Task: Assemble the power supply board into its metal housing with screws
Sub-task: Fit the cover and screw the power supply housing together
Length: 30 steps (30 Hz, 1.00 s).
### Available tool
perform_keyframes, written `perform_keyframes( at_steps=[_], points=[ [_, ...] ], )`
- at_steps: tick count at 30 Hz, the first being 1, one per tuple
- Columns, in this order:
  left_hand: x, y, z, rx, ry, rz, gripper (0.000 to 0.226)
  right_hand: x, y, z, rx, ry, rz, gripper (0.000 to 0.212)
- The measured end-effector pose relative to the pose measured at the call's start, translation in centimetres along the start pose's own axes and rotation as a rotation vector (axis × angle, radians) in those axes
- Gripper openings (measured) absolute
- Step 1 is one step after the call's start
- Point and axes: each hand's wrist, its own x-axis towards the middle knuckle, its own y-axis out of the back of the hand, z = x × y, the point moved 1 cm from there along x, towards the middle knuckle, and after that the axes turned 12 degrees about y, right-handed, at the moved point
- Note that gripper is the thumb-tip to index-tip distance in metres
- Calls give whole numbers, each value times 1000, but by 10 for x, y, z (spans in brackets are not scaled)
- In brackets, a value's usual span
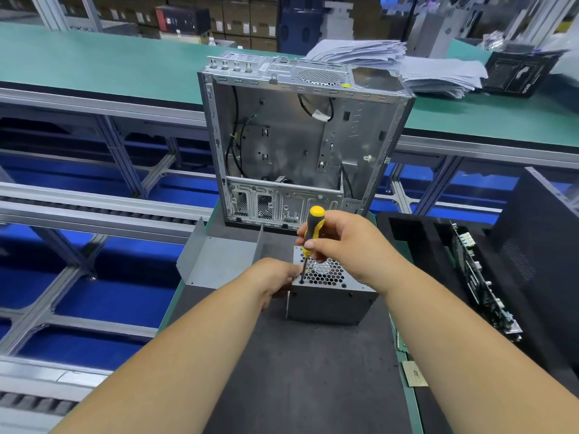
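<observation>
Dark mat (313,371) bears housing (329,299); right hand (347,245) grips screwdriver (311,233).

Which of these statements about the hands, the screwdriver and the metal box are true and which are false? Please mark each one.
1. The right hand holds a screwdriver with a yellow and black handle. True.
2. The screwdriver tip stands at a corner of the metal box, beside the honeycomb grille. True.
3. The left hand rests flat on the mat, far from the box. False: it touches the left side of the box, by the screwdriver tip.
4. The open computer case stands behind the box. True.
5. The stack of papers lies inside the computer case. False: it lies on the green bench behind the case.
</observation>
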Motion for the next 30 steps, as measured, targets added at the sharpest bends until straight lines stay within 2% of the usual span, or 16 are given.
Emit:
perform_keyframes(
  at_steps=[12,14,16,18,21,26,28,30],
  points=[
    [-3,1,-5,-30,-35,-10,20,-1,1,9,-50,29,158,16],
    [-4,4,-7,-64,-31,-79,26,-4,11,8,-25,60,235,12],
    [-7,7,-10,4,-68,-111,21,-7,21,6,6,88,335,10],
    [-8,7,-11,78,-102,-84,8,-9,28,5,24,92,394,10],
    [-9,3,-12,90,-116,-17,3,-12,29,6,76,77,410,12],
    [-16,4,-11,176,-140,65,23,-8,19,3,194,105,419,8],
    [-22,14,-14,137,-174,89,35,-5,13,2,206,119,401,7],
    [-31,33,-20,58,-224,170,32,-2,7,2,233,125,371,7]
  ],
)
